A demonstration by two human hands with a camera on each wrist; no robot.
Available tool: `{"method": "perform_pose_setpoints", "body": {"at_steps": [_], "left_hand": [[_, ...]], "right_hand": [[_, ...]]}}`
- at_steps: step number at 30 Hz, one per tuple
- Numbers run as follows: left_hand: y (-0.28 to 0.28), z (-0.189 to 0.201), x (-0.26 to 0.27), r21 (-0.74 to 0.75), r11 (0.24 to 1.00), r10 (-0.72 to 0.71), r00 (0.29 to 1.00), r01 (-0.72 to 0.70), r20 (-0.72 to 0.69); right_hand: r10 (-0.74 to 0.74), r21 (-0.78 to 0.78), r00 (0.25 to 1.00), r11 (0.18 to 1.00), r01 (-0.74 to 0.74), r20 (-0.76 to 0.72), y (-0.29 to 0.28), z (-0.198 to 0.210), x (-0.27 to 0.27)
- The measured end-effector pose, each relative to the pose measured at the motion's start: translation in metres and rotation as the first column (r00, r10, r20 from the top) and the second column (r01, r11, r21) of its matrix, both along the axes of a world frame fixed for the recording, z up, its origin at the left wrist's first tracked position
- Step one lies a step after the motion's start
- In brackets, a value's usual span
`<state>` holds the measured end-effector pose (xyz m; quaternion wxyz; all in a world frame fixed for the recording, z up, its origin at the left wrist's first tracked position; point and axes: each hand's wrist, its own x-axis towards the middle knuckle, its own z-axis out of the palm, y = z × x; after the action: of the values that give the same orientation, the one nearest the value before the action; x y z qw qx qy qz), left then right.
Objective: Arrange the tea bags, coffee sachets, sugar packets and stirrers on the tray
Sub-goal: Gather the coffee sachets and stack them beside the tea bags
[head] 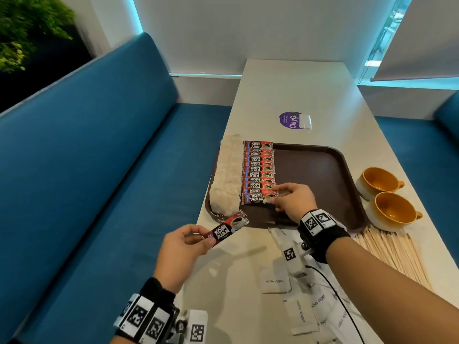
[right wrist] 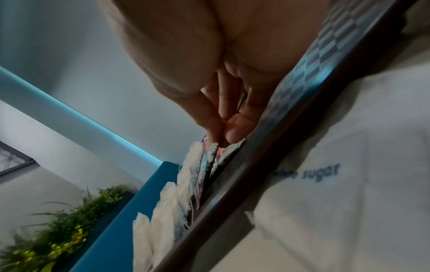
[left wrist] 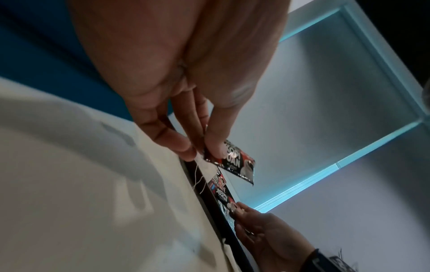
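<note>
On a pale café table, the right hand (head: 293,199) pinches the nearest glossy red foil coffee sachet (head: 257,198) at the column's 6 o'clock end, apparently squaring it on the dark brown plastic tray (head: 323,175). The left hand (head: 183,247) grips a spare sachet (head: 224,229), likely next. Gauzy white tea bags (head: 227,175) flank at 9 o'clock; paper sugar packets (head: 274,281) and wooden stirrers (head: 395,252) wait off-tray.

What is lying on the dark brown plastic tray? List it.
On the dark brown plastic tray: a column of white tea bags and overlapping red coffee sachets. The right hand pinches the nearest one. Overlaps hide each sachet's lower part.
</note>
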<state>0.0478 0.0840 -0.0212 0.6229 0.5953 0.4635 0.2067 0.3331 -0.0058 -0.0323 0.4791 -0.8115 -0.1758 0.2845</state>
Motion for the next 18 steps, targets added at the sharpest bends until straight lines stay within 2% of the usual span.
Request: {"method": "perform_pose_setpoints", "body": {"at_steps": [3,7,10,12,14,16,18], "left_hand": [[0.007,0.008,0.018,0.058,0.997,-0.041,0.999,0.041,-0.005],[0.016,0.01,0.042,0.191,0.972,-0.119,0.987,0.138,-0.109],[0.021,0.01,0.057,0.213,0.96,-0.152,0.979,0.179,-0.137],[0.022,0.009,0.066,0.203,0.965,-0.145,0.981,0.168,-0.126],[0.021,0.008,0.072,0.197,0.971,-0.121,0.988,0.138,-0.094],[0.021,0.006,0.077,0.189,0.975,-0.106,0.992,0.116,-0.063],[0.021,0.004,0.083,0.166,0.981,-0.094,0.995,0.096,-0.022]], "right_hand": [[0.051,-0.101,0.998,0.994,-0.048,0.027,0.004,0.004,0.003],[0.096,-0.204,0.993,0.976,-0.079,0.075,0.011,0.005,0.009],[0.145,-0.245,0.98,0.963,-0.108,0.136,0.012,0.004,0.014],[0.129,-0.201,0.975,0.975,-0.092,0.181,0.008,0.004,0.017],[0.095,-0.089,0.982,0.993,-0.082,0.161,0.001,0.009,0.014],[0.149,0.0,0.988,0.989,-0.149,0.036,-0.007,0.017,0.007],[0.262,0.046,0.962,0.965,-0.26,-0.079,-0.016,0.024,0.001]]}}
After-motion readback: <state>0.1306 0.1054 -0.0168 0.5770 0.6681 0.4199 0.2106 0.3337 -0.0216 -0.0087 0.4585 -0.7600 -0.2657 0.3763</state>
